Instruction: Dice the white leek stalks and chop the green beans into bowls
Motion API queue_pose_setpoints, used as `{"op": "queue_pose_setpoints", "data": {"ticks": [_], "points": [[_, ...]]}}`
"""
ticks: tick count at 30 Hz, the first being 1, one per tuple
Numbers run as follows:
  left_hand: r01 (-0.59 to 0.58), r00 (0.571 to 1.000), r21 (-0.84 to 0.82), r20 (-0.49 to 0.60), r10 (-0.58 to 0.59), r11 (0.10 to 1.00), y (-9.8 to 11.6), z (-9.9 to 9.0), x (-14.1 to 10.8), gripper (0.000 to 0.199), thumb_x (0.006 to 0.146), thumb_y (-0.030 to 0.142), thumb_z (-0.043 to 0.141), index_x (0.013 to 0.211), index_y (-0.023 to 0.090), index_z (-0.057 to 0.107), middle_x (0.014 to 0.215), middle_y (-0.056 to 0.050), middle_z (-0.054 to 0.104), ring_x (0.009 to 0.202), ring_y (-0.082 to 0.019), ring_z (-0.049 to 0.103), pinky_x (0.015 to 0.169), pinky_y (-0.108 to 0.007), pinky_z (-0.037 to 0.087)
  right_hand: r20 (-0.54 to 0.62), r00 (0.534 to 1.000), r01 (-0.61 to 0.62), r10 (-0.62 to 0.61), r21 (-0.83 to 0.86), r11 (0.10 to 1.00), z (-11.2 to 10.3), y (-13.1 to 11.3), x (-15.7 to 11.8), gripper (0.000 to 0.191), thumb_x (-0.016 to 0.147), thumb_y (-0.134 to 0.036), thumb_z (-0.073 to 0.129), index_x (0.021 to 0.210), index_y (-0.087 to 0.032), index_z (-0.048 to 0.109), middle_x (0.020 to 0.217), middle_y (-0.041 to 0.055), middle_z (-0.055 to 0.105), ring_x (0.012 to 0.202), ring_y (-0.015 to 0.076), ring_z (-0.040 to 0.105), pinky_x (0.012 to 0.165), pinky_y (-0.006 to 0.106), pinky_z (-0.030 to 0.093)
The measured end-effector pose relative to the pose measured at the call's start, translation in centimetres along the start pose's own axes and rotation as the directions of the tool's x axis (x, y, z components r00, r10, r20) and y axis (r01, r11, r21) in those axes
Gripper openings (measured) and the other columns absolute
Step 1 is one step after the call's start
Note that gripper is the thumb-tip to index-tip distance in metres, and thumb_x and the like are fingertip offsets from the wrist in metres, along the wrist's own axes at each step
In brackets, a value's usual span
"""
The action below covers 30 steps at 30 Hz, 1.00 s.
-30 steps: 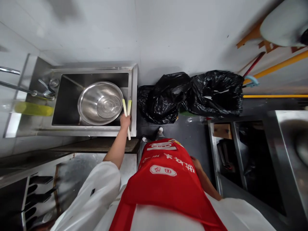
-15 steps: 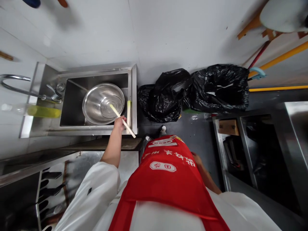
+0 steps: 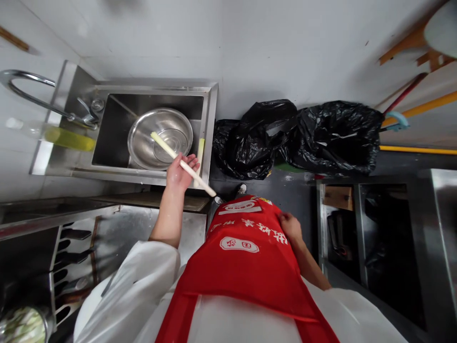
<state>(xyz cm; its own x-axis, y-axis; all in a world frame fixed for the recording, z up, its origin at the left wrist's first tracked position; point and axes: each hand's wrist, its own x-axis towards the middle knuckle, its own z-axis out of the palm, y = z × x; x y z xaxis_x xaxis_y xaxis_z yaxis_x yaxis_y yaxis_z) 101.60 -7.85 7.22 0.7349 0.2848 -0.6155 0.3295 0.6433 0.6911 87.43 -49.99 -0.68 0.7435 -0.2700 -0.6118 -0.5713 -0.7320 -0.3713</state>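
My left hand (image 3: 181,172) is turned palm up over the sink's front rim, holding a long peeled leek stalk (image 3: 183,165), pale green at one end and white at the other. The green end hangs above a steel basin (image 3: 139,150) in the sink (image 3: 110,128). A second leek stalk (image 3: 201,155) lies on the sink's right ledge, partly behind my hand. At the side of the red apron (image 3: 228,269), my right hand (image 3: 291,225) has its fingers curled in against the cloth; what they hold, if anything, is hidden.
A curved tap (image 3: 35,97) and a bottle of yellow liquid (image 3: 69,138) are left of the sink. Bins with black bags (image 3: 246,147) stand to its right. Steel shelving (image 3: 323,219) is at the right, a knife rack (image 3: 73,257) at the lower left.
My left hand has rolled palm up, its fingers loosening under the leek stalk. My right hand has come up a little and shows more beside the apron. The whole view has shifted.
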Motion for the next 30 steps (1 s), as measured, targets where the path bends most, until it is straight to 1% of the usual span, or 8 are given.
{"op": "queue_pose_setpoints", "data": {"ticks": [3,5,7,9,13,18,25,30], "points": [[-0.004,0.998,-0.171,0.058,0.014,0.985,-2.2,5.0,-2.7,0.022,0.083,0.03,0.068,0.075,0.019,0.05,0.068,0.0,0.06,0.058,-0.01,0.056,0.061,-0.025,0.049,0.013,0.977,0.205,-0.212,0.19,0.96,-1.6,-6.9,-1.2,0.042,0.089,-0.046,0.05,0.11,-0.016,0.07,0.112,0.0139,0.072,0.105,0.0268,0.065,0.093,0.037,0.048],[0.015,0.995,-0.229,0.103,0.009,0.973,-4.6,8.1,-4.5,0.022,0.078,0.022,0.073,0.078,0.019,0.051,0.061,0.004,0.053,0.05,-0.008,0.049,0.053,-0.021,0.042,0.11,0.892,0.359,-0.438,0.416,0.836,-2.4,-11.7,-2.7,0.051,0.09,-0.052,0.054,0.13,-0.02,0.062,0.118,0.0104,0.069,0.1,0.0238,0.065,0.092,0.037,0.049],[0.048,0.986,-0.251,0.168,-0.005,0.967,-6.5,10.2,-5.9,0.025,0.075,0.022,0.077,0.084,0.02,0.054,0.059,0.006,0.05,0.049,-0.008,0.047,0.051,-0.02,0.039,0.233,0.788,0.392,-0.57,0.523,0.757,-2.6,-15.3,-4.1,0.054,0.093,-0.052,0.054,0.14,-0.025,0.053,0.101,0.005,0.069,0.079,0.0186,0.064,0.077,0.033,0.052],[0.052,0.982,-0.264,0.188,-0.001,0.963,-7.1,11.5,-6.5,0.028,0.076,0.03,0.079,0.091,0.021,0.057,0.061,0.006,0.05,0.05,-0.008,0.047,0.05,-0.021,0.038,0.281,0.766,0.376,-0.579,0.534,0.757,-2.6,-16.7,-5.1,0.05,0.096,-0.052,0.051,0.139,-0.025,0.053,0.078,-0.0003,0.062,0.061,0.0149,0.054,0.06,0.029,0.047],[-0.1,0.988,-0.349,0.077,0.135,0.932,-4.4,12.2,-6.2,0.03,0.085,0.049,0.072,0.096,0.022,0.061,0.066,0.005,0.051,0.048,-0.007,0.045,0.046,-0.021,0.035,0.321,0.766,0.28,-0.558,0.614,0.738,-2.5,-15.7,-4.4,0.048,0.094,-0.057,0.053,0.129,-0.024,0.059,0.065,-0.0032,0.05,0.054,0.0133,0.043,0.051,0.027,0.036],[-0.271,0.94,-0.374,0.093,0.327,0.887,-1.3,15.8,-6.8,0.028,0.091,0.05,0.065,0.1,0.023,0.066,0.067,0.003,0.046,0.048,-0.007,0.041,0.044,-0.02,0.034,0.488,0.637,-0.115,-0.596,0.825,0.552,-4.2,-15.2,-1.6,0.049,0.084,-0.059,0.068,0.115,-0.021,0.064,0.057,-0.008,0.035,0.047,0.0083,0.027,0.042,0.023,0.021],[-0.335,0.841,-0.26,0.351,0.412,0.906,-5.2,29.2,-6.1,0.036,0.074,0.031,0.083,0.106,0.025,0.066,0.091,-0.003,0.059,0.069,-0.011,0.055,0.06,-0.023,0.048,0.612,0.36,-0.515,-0.704,0.76,0.396,-13.2,-12.6,7.4,0.041,0.08,-0.057,0.074,0.1,-0.021,0.069,0.045,-0.0129,0.026,0.034,0.0041,0.012,0.033,0.02,0.012],[-0.38,0.837,-0.225,0.329,0.437,0.897,-8.0,40.7,-4.5,0.033,0.076,0.034,0.083,0.101,0.023,0.065,0.079,0.0,0.056,0.058,-0.008,0.05,0.049,-0.02,0.041,0.531,0.445,-0.389,-0.721,0.84,0.379,-20.7,-10.6,14.9,0.041,0.083,-0.057,0.071,0.101,-0.019,0.069,0.045,-0.0117,0.033,0.034,0.005,0.018,0.036,0.02,0.016]]}}
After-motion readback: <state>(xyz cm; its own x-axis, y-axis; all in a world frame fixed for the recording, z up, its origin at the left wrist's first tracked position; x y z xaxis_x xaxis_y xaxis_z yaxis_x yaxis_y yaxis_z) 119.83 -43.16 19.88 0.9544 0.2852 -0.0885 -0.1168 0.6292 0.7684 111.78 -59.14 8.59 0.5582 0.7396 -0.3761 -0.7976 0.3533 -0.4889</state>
